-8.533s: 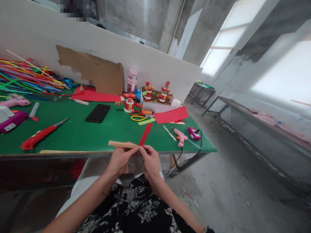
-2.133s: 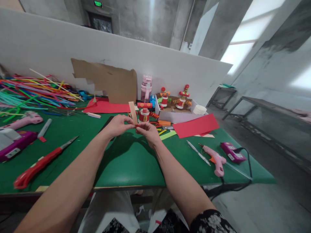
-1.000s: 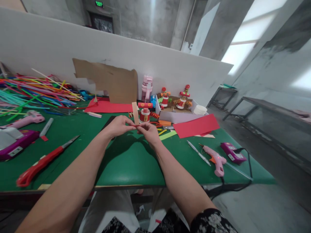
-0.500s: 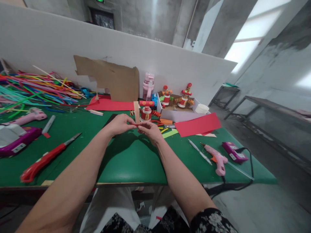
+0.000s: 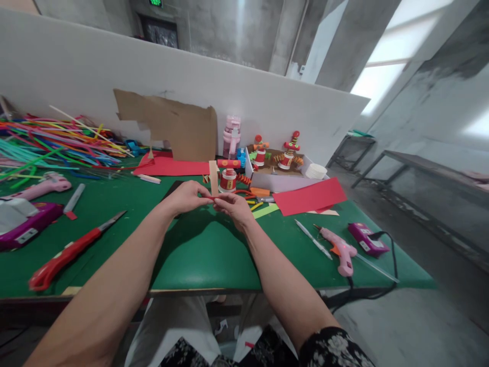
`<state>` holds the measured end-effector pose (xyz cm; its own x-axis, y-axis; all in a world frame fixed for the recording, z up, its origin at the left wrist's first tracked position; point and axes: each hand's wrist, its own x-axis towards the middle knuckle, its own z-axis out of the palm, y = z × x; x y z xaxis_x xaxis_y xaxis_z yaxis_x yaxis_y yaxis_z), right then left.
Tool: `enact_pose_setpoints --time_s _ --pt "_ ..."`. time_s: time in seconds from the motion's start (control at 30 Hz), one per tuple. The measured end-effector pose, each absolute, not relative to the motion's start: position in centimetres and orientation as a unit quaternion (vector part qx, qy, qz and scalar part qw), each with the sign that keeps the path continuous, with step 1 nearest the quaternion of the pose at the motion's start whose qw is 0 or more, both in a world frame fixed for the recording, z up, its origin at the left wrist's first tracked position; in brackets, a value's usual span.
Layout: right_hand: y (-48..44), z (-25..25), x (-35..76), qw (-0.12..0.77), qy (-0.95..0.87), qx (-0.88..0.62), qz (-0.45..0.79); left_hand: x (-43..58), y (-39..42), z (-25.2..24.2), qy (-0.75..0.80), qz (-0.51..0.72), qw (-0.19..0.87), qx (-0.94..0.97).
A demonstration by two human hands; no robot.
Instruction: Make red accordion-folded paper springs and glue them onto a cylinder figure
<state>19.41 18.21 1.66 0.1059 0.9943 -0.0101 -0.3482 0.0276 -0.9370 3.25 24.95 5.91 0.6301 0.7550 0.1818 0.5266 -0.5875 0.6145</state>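
My left hand (image 5: 186, 198) and my right hand (image 5: 235, 208) meet above the middle of the green table (image 5: 206, 265), fingertips pinched close together. Between them is a small red paper strip (image 5: 213, 198), mostly covered by the fingers. A tan paper strip (image 5: 214, 177) stands upright from the same spot, its lower end at the fingertips. Just behind the hands is a paper-cup figure (image 5: 228, 182) with a red roll on top and folded-paper arms. A dark flat object (image 5: 171, 191) lies partly hidden behind my left hand.
Left: colourful pipe cleaners (image 5: 57, 137), a red-handled knife (image 5: 72, 252), a purple power strip (image 5: 30, 224). Right: red paper sheets (image 5: 309, 196), a white pen (image 5: 313, 239), and a pink glue gun (image 5: 340, 250) with a cord. Behind, a box (image 5: 278, 181) holds two figures before a white partition.
The view has shifted very slightly. Both hands keep their pinch on the paper strips with hardly any visible movement.
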Motion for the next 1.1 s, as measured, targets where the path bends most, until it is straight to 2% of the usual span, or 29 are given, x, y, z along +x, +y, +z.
enact_pose_setpoints --time_s 0.23,0.37,0.7,1.1 --pt "18.4 1.5 19.5 0.625 -0.366 -0.448 0.525 3.5 24.9 5.9 0.366 0.268 0.208 0.867" --pt "18.5 1.2 19.3 0.642 -0.368 -0.438 0.511 3.7 24.8 5.9 0.347 0.321 0.206 0.857" --pt "18.4 1.2 19.3 0.647 -0.366 -0.435 0.508 4.2 24.9 5.2 0.323 0.365 0.197 0.851" --pt "18.2 1.6 19.3 0.653 -0.335 -0.422 0.533 4.4 24.7 4.9 0.272 0.393 0.079 0.875"
